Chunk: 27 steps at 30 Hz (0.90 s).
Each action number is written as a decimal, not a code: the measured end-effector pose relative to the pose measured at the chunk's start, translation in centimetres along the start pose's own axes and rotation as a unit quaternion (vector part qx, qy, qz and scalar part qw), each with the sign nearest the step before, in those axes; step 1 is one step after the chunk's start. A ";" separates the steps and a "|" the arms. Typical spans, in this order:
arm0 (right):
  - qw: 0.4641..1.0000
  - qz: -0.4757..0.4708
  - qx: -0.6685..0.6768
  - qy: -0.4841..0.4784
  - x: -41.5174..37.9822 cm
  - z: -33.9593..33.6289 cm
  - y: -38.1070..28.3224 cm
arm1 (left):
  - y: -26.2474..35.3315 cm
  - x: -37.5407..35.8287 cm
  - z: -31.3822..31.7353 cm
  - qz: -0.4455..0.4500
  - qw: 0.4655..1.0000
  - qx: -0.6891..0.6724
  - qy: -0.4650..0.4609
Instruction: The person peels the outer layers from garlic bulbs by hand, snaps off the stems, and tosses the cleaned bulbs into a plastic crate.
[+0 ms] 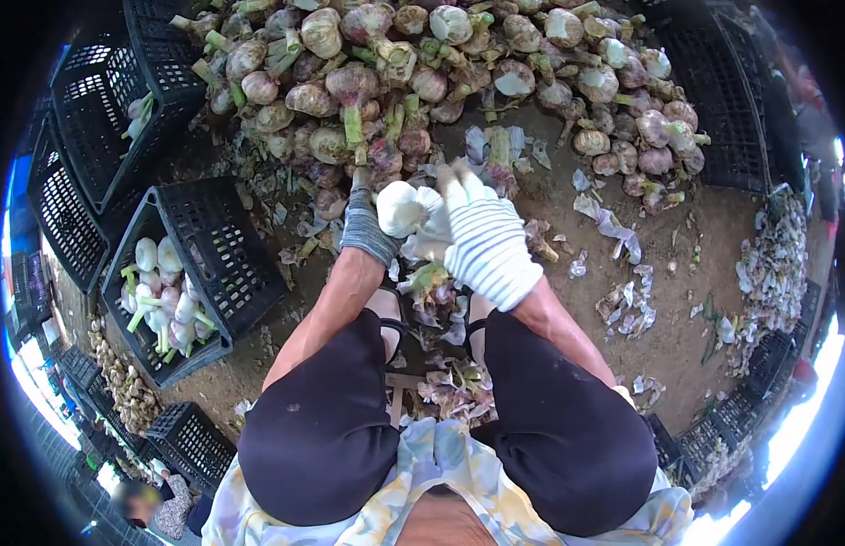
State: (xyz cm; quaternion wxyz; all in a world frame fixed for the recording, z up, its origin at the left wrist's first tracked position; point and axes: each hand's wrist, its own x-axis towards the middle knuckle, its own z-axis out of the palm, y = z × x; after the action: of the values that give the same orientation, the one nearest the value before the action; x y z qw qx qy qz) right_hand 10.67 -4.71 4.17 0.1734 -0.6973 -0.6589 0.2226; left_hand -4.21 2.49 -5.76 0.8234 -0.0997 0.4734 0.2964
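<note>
My left hand (370, 223), in a grey knitted glove, is closed around the side of a white, peeled garlic bulb (402, 209). Over the bulb's right side reaches my right hand (484, 232), in a white glove with dark stripes; its fingers are blurred, and whether they grip anything cannot be made out. Just beyond both hands lies a big pile of unpeeled garlic (350, 86) with stems. Loose skins (432, 282) are scattered on the ground below the bulb, between my feet.
A black crate (227, 246) at the left holds cleaned garlic bulbs (168, 300). More black crates (95, 100) stand at the upper left and a dark crate (714, 100) at the upper right. Another person (172, 505) is at the lower left. Peel heaps (773, 264) lie at right.
</note>
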 end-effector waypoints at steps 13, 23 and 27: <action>0.806 -0.049 0.435 -0.397 -2.9 0.5 0.1 | 2.5 -1.2 -3.2 0.097 0.988 0.081 -0.090; 0.884 0.341 -0.247 0.204 0.0 -12.4 22.4 | 10.6 -21.4 3.2 0.680 0.373 0.595 0.211; 0.886 0.354 -0.224 0.197 3.4 -13.2 29.3 | 7.6 -16.9 5.0 0.627 0.387 0.659 0.153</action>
State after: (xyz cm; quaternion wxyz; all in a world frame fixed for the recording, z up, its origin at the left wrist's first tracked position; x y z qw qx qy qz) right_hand 42.53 -2.74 -0.66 0.0484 -0.9341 -0.3526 -0.0265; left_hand -11.35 4.19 11.99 0.1259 0.7552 0.5673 0.3032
